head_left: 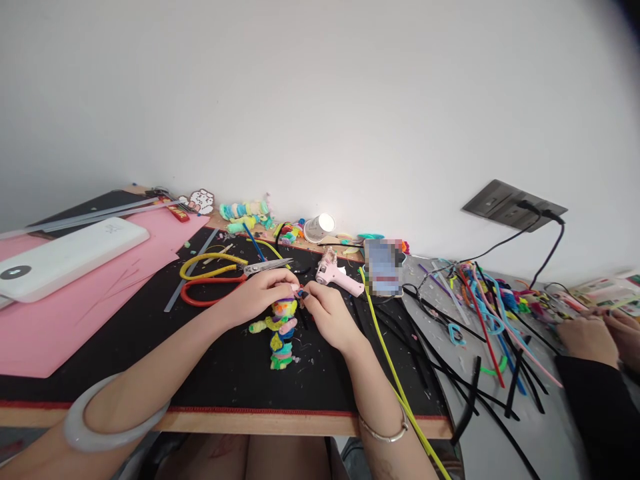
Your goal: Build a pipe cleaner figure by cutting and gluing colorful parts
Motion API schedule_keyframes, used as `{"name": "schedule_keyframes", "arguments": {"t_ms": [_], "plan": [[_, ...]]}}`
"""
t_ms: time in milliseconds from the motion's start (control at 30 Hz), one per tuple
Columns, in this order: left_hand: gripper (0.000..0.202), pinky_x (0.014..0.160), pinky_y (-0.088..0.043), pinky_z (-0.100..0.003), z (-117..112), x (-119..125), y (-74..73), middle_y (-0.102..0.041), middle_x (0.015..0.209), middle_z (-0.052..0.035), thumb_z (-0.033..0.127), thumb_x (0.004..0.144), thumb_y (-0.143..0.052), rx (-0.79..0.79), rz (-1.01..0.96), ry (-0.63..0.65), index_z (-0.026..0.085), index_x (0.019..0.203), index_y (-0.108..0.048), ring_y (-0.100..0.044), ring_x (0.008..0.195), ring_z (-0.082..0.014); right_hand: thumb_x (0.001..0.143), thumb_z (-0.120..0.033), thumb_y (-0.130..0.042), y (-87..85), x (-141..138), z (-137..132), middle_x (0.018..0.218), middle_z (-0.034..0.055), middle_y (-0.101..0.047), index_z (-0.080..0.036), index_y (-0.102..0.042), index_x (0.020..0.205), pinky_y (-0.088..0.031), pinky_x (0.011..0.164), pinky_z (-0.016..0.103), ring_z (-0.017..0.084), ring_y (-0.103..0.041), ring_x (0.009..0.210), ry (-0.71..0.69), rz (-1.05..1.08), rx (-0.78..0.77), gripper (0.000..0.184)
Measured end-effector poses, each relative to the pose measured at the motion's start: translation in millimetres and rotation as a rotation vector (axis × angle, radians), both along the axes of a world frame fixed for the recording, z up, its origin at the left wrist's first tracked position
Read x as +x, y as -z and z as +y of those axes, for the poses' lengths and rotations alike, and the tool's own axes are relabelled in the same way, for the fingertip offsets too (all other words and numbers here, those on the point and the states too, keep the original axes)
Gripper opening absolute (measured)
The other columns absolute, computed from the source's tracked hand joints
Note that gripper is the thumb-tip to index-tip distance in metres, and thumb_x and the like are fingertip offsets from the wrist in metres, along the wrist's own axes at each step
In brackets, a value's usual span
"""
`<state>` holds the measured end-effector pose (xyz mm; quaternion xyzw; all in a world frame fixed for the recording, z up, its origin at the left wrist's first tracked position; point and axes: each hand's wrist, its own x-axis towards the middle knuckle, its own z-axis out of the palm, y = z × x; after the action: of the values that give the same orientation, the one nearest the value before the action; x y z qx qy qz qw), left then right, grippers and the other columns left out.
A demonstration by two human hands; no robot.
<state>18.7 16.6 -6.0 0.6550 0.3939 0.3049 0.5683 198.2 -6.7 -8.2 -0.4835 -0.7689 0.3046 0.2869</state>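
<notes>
Together, left hand [274, 287] and right hand [327, 312] pinch a fuzzy figure [280, 339] at its head, body running from grip toward the bench's [235, 421] near edge.

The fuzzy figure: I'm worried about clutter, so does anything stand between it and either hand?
Nothing visible does. The left hand and right hand both meet at the head end of the fuzzy figure. The scissors lie just beyond the left hand and the pink glue gun beyond the right, neither in between.

No text can be read: the marks on the red tag [177, 211] and white case [75, 259] are too small.
</notes>
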Motion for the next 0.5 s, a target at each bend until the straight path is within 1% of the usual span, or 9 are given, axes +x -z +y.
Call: {"name": "schedule_keyframes", "arguments": {"t_ms": [200,500], "plan": [[0.019,0.055,-0.034,-0.023,0.6,0.8,-0.2,-0.047,0.066,0.003,0.034,0.081,-0.05,0.002,0.001,0.025,0.018,0.086,-0.057,-0.044,0.06,-0.0113,0.087,-0.021,-0.036,1.9,0.7,0.0,0.063,-0.0036,-0.043,-0.019,-0.04,0.067,-0.027,0.058,0.024,0.011,-0.04,0.06,-0.009,0.013,-0.015,0.021],[0.021,0.052,-0.036,-0.022,0.5,1.8,0.8,-0.045,0.064,0.0038,0.037,0.08,-0.052,-0.001,-0.001,0.015,0.017,0.085,-0.056,-0.044,0.056,-0.0096,0.087,-0.02,-0.036,-0.5,0.1,-0.1,0.063,-0.0037,-0.043,-0.019,-0.04,0.066,-0.026,0.058,0.024,0.011,-0.04,0.061,-0.008,0.023,-0.021,0.021]]}}
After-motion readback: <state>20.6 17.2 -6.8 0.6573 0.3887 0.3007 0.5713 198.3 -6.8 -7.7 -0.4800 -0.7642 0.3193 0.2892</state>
